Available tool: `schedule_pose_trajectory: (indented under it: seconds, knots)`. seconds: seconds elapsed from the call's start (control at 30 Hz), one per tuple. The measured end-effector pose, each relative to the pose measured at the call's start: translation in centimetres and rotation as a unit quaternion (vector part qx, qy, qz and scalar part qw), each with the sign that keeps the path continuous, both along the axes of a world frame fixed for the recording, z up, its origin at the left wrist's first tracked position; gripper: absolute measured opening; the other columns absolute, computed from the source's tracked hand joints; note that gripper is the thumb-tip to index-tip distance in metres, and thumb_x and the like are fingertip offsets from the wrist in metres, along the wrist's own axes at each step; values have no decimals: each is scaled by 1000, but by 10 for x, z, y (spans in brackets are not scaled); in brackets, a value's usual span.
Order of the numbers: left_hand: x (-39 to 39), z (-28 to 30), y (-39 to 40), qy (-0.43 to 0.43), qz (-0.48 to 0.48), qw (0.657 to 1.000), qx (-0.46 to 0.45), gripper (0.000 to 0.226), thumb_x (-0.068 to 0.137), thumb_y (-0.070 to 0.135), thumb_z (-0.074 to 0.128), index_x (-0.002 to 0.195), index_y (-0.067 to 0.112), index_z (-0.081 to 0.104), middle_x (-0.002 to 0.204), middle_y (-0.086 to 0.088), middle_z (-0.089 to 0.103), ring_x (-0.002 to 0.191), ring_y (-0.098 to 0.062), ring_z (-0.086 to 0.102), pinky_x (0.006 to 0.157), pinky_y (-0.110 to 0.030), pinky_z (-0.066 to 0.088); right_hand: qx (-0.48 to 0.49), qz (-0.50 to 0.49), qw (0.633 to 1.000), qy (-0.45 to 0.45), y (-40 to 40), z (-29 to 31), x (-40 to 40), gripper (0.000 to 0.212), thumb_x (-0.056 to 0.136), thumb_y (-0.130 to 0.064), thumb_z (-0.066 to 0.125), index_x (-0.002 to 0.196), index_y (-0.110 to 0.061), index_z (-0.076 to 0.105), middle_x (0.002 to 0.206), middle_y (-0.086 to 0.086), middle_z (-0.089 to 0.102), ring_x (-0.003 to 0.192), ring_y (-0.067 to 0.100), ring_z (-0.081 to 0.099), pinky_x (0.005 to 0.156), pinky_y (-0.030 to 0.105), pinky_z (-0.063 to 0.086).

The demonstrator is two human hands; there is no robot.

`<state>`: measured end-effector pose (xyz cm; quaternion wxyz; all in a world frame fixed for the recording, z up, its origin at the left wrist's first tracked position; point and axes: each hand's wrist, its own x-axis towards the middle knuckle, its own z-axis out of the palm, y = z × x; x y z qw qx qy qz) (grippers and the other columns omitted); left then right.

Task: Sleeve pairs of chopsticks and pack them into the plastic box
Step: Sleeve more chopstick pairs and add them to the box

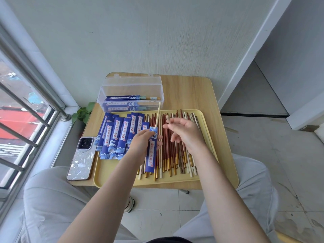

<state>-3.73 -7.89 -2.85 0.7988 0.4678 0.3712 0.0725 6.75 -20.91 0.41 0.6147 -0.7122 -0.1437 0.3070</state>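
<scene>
Blue paper sleeve (152, 151) with one pale chopstick (157, 115) poking out sits mid-frame, gripped by the left hand (142, 142). Just right, the right hand (184, 133) hovers with fingers loose, holding nothing, over loose chopsticks (175, 155) on the yellow tray (226, 163). Above them stands the clear plastic box (131, 95), partly filled.

Lying bare: right rear of light wooden table (189, 92); crowding the left: clear plastic box (131, 95), white-cased phone (82, 158), yellow tray (226, 165).
</scene>
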Motion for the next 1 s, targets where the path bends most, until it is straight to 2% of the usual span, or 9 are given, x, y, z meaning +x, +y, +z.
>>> schedule_pose_trajectory:
  seconds: [0.1, 0.17, 0.27, 0.4, 0.5, 0.6, 0.77, 0.87, 1.0]
  knots:
    - [-2, 3, -2, 10, 16, 1000, 2, 13, 102, 10, 49, 110, 3, 57, 78, -14, 69, 62, -24, 62, 66, -36, 57, 18, -45, 998, -35, 5, 5, 3, 14, 94, -19, 70, 107, -17, 71, 81, 1, 74, 48, 8, 51, 49, 21, 44]
    - [-3, 6, -4, 27, 10, 999, 31, 12, 100, 9, 48, 106, 5, 58, 75, -14, 67, 58, -24, 59, 60, -34, 54, 32, -86, 995, -46, 11, 7, 5, 11, 92, -24, 73, 102, -19, 72, 69, -8, 64, 51, 3, 48, 50, 18, 40]
    - [-3, 9, -3, 49, -20, 996, 65, 13, 95, 6, 44, 98, 5, 57, 70, -15, 63, 52, -23, 54, 53, -32, 49, 53, -108, 991, -56, 18, 11, 8, 7, 95, -22, 69, 93, -15, 69, 59, -9, 56, 51, 7, 49, 51, 22, 40]
    - [-5, 10, -3, 88, -82, 989, 92, 17, 92, 5, 39, 89, 3, 56, 58, -11, 56, 45, -22, 45, 49, -29, 41, 84, -170, 979, -75, 23, 15, 8, 8, 100, -15, 61, 94, -10, 62, 69, 4, 62, 51, 11, 55, 49, 25, 49]
    - [-6, 10, -3, 110, -109, 980, 123, 18, 92, 5, 39, 87, 1, 55, 50, -8, 54, 41, -21, 44, 43, -23, 38, 83, -215, 969, -86, 25, 15, 9, 10, 102, -15, 57, 92, -14, 58, 66, 4, 62, 48, 11, 56, 50, 26, 52]
    - [-7, 11, -3, 93, -135, 978, 128, 20, 93, 7, 37, 90, 0, 56, 55, -10, 56, 43, -20, 46, 44, -25, 41, 68, -207, 972, -92, 25, 11, 8, 9, 102, -15, 56, 94, -13, 59, 64, 1, 62, 49, 11, 56, 52, 26, 52]
    - [-9, 10, -3, 87, -143, 975, 144, 21, 95, 7, 38, 91, 0, 56, 60, -11, 58, 45, -18, 48, 46, -24, 44, 40, -216, 972, -85, 26, 5, 12, 12, 100, -20, 61, 100, -9, 62, 74, -3, 63, 52, 6, 53, 52, 25, 44]
    - [-10, 9, -4, 82, -143, 974, 153, 21, 96, 8, 38, 90, 0, 57, 62, -12, 59, 46, -17, 50, 46, -23, 44, 33, -220, 971, -85, 26, 3, 15, 15, 98, -22, 63, 101, -8, 64, 80, -1, 66, 61, 9, 57, 59, 29, 47]
    - [-8, 10, -4, 75, -142, 972, 170, 22, 96, 7, 38, 88, 1, 57, 65, -14, 59, 48, -17, 51, 49, -25, 45, 34, -219, 972, -81, 24, 4, 14, 13, 98, -21, 63, 101, -8, 64, 83, 1, 68, 65, 10, 60, 61, 29, 50]
